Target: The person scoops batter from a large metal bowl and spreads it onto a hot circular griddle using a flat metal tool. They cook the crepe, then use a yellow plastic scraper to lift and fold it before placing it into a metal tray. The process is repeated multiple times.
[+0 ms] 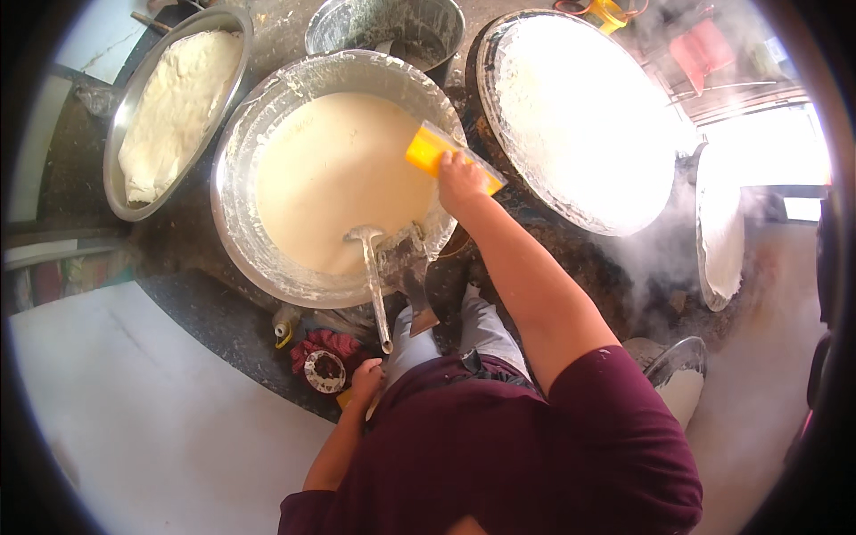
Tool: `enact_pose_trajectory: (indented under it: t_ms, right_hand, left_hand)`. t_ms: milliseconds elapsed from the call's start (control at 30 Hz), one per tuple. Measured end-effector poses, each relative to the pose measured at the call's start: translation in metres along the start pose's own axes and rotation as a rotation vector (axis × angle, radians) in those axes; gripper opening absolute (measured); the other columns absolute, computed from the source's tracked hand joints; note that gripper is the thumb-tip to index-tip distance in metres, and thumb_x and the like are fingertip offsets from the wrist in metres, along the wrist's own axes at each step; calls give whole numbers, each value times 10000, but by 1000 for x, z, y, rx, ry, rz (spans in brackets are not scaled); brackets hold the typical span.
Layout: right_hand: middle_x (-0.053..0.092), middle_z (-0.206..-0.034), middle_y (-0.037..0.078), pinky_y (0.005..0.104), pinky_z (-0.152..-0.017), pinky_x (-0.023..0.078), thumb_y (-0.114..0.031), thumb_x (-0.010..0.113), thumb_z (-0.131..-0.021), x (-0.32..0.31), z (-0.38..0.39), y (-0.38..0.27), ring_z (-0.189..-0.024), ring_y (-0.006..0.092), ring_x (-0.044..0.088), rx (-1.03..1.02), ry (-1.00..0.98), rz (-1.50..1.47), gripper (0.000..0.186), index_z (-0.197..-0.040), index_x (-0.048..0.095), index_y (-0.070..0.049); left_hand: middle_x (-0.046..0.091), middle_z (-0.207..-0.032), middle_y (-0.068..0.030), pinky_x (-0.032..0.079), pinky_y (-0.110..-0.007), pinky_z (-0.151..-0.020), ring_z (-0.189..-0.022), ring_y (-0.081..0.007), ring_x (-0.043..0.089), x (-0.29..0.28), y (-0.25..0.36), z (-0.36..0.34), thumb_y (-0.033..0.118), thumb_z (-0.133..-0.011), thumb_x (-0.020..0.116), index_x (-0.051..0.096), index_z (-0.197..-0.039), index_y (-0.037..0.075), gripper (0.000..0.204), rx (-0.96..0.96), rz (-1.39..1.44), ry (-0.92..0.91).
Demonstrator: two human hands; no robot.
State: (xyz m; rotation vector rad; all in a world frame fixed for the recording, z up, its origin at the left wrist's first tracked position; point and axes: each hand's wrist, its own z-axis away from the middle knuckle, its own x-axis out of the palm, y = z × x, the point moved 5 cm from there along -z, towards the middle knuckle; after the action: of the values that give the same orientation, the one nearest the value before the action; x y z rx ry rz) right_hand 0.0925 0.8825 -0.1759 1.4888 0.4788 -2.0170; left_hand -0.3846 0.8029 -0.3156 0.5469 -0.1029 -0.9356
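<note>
My right hand is closed around a yellow scraper with a pale, translucent edge. It holds the scraper over the right rim of a large metal basin, whose inner wall is smeared. Pale, smooth batter fills much of the basin. A ladle with a tubular metal handle and a flat, batter-coated blade lean at its near rim. Down by my left leg, my left hand is closed. An orange-yellow piece shows beside its fingers; what it grips is mostly hidden.
Right of the basin lies a wide round griddle with a white surface, steam rising nearby. A coated round lid stands farther right. A metal pan of dough sits left; a metal pot stands behind. A red cloth and small bowl are near my left hand.
</note>
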Motion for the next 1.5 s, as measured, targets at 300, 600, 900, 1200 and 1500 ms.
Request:
enact_pose_trajectory:
  t_ms: [300, 600, 900, 1200, 1500]
  right_hand:
    - [638, -946, 142, 368, -680, 488, -162, 572, -784, 22, -19, 97, -824, 264, 635, 254, 127, -939, 279, -1011, 568, 0]
    - [586, -1011, 25, 257, -807, 435, -46, 547, -811, 91, 147, 58, -920, 119, 551, 289, 109, -1672, 301, -1112, 542, -29]
    - [611, -958, 30, 262, -757, 456, 17, 572, -797, 85, 42, 98, -858, 121, 575, 248, 345, -1644, 301, -1091, 536, -35]
    - [612, -997, 35, 279, -804, 455, 27, 584, -769, 127, 130, 94, -882, 146, 581, 312, -251, -1762, 330, -1093, 546, -19]
    - [627, -955, 10, 251, -768, 475, -56, 619, -825, 112, 226, 271, -854, 94, 589, 454, 478, -1759, 200, -1021, 584, -39]
  left_hand:
    - [595, -720, -64, 436, -272, -511, -575, -127, 545, -2, -2, 35, 146, -829, 478, 602, -1034, 22, 270, -50, 148, 33]
    - [614, -743, -84, 443, -261, -528, -567, -132, 558, -19, -24, 3, 155, -831, 486, 611, -997, 12, 251, 153, -107, 83]
    - [619, -739, -82, 450, -264, -540, -576, -127, 563, -9, 14, -2, 111, -785, 480, 604, -1052, 24, 307, 7, 44, -52]
    - [591, -723, -72, 455, -262, -529, -578, -126, 557, -24, 4, -14, 111, -797, 477, 588, -1072, 32, 308, -45, -62, -73]
    - [626, -808, -87, 471, -271, -650, -697, -159, 593, 3, 53, 3, 107, -809, 472, 574, -1078, -16, 313, 3, -262, -150]
